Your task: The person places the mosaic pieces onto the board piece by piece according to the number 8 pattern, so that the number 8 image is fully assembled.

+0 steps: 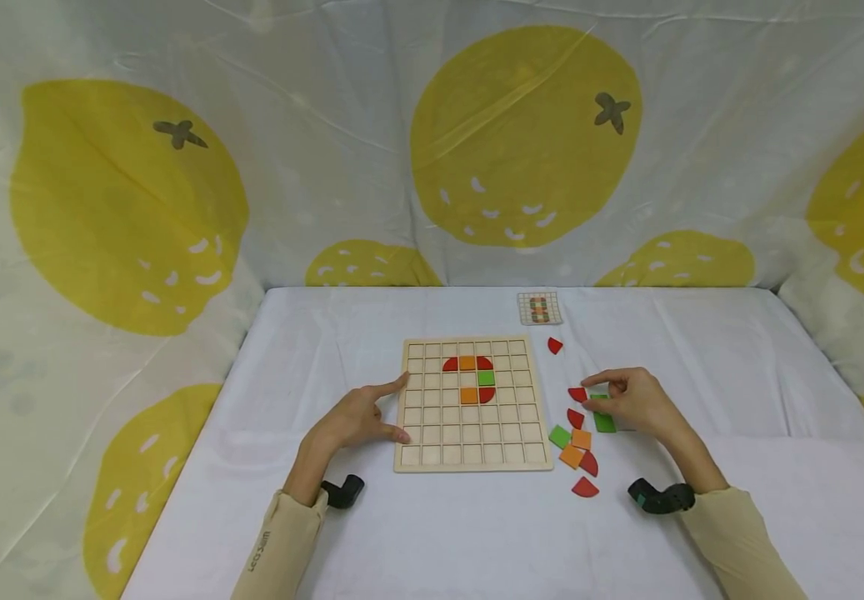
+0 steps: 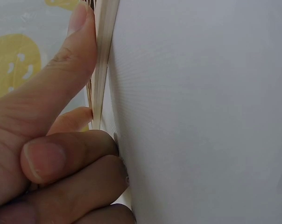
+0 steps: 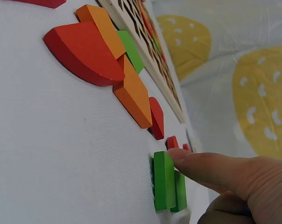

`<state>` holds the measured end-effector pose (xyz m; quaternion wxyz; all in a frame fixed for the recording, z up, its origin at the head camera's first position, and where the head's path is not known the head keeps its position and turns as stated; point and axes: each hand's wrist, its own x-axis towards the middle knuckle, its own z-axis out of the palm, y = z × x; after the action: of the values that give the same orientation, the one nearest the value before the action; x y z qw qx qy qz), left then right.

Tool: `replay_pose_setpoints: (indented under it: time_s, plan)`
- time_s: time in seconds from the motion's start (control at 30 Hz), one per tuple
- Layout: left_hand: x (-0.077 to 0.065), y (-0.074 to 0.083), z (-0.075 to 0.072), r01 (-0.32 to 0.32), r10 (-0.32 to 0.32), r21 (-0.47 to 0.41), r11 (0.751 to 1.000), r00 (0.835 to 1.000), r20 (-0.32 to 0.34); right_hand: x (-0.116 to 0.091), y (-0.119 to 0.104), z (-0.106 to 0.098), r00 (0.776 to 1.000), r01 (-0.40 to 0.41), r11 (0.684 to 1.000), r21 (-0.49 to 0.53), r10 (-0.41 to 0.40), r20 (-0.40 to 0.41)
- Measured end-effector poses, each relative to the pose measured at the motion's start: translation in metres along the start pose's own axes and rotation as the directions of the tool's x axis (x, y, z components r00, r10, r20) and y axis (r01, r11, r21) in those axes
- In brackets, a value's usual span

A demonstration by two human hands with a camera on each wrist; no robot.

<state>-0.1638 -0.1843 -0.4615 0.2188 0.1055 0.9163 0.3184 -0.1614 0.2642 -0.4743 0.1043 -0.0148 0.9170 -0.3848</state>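
My left hand [image 1: 357, 417] rests at the left edge of a wooden grid board [image 1: 432, 457]; its straight thumb [image 2: 80, 51] and forefinger press there, spread apart, the other fingers folded under. Red quarter-circle, orange square and green square tiles lie in the board's upper middle cells. Right of the board, my right hand [image 1: 630, 402] has thumb and forefinger at either side of a red quarter-circle tile [image 1: 577, 394], pinching it at its right end. Under that hand lie two green tiles [image 3: 164, 182], partly covered by it in the head view.
Loose tiles lie along the board's right side: a green square [image 1: 560, 436], an orange square [image 1: 581, 440] and several red quarter-circles. A small pattern card [image 1: 540, 308] lies behind the board. The white-covered table [image 1: 469, 533] ends at a lemon-print cloth [image 1: 372, 167].
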Motion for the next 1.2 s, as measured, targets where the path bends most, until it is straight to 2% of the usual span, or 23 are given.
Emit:
replay_pose_setpoints:
  time_s: [0.17,0.33,0.63,0.8,0.97,1.2]
  plan:
    - [0.0,0.001,0.0,0.0,0.0,-0.001,1.0,1.0,0.001,0.002,0.002,0.001,1.0,0.005,1.0,0.018,-0.004,-0.015]
    - [0.0,0.0,0.0,-0.005,0.005,0.003,1.0,1.0,0.0,0.004,0.001,0.006,0.999,0.042,0.999,0.021,-0.042,-0.02]
    - [0.001,-0.001,0.001,0.006,-0.006,-0.004,1.0,1.0,-0.001,0.004,0.0,0.008,0.999,0.042,0.999,0.019,-0.042,-0.01]
    - [0.0,0.0,0.0,-0.003,0.003,-0.005,1.0,1.0,-0.003,0.003,-0.003,0.008,0.998,0.061,0.998,0.013,-0.06,-0.036]
    - [-0.001,0.001,0.0,0.005,-0.005,0.002,1.0,1.0,-0.005,0.002,-0.012,0.011,0.996,0.076,0.995,0.062,-0.073,-0.055]
    - [-0.001,0.0,-0.001,0.013,-0.013,-0.003,1.0,1.0,-0.001,0.004,-0.04,0.029,0.996,0.092,0.986,0.136,-0.09,-0.015]
